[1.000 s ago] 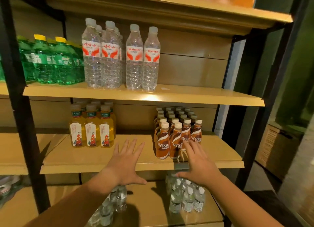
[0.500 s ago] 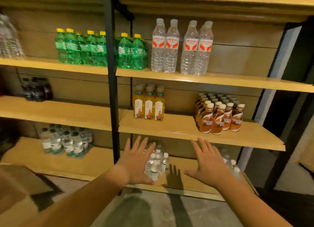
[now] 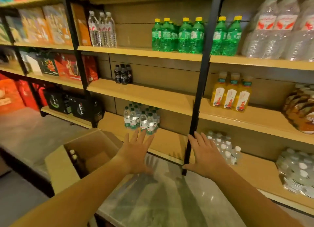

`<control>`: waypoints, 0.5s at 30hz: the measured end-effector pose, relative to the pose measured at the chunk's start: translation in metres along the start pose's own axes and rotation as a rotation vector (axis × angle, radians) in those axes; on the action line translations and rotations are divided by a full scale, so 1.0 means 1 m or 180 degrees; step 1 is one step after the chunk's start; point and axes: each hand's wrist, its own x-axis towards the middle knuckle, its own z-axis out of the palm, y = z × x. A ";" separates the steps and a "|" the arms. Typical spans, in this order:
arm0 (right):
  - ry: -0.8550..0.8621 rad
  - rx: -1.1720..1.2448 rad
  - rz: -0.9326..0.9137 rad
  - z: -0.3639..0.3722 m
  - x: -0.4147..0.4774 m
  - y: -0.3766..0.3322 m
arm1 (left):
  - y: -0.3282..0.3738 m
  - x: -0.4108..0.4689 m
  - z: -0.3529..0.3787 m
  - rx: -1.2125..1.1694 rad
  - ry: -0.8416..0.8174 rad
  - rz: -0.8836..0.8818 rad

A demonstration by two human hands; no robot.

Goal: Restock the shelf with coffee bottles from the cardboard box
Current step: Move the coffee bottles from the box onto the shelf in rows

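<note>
I judge the coffee bottles (image 3: 73, 156), standing in the cardboard box (image 3: 62, 172) low on my left, to be full, weighty, stiff and a little slick, best taken round the body below the cap. Only two pale caps on dark bodies show. My left hand (image 3: 136, 152) and right hand (image 3: 203, 157) hover, each grip spread wide, holding nothing.
</note>
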 end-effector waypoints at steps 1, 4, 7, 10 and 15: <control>-0.0001 -0.0008 -0.0079 0.004 0.017 -0.020 | -0.023 -0.004 0.006 0.0029 -0.0008 -0.0042; 0.0042 0.0102 -0.0268 0.015 0.066 -0.083 | -0.097 -0.018 0.023 -0.0021 -0.0037 -0.0221; -0.0103 0.0212 -0.0489 0.032 0.114 -0.142 | -0.169 -0.031 0.042 -0.0215 -0.0035 -0.0524; -0.0394 0.0424 -0.0681 0.047 0.156 -0.195 | -0.222 -0.042 0.064 -0.0392 -0.0142 -0.0819; -0.0075 0.0483 -0.1316 0.074 0.215 -0.265 | -0.271 -0.040 0.108 -0.0717 -0.0160 -0.1275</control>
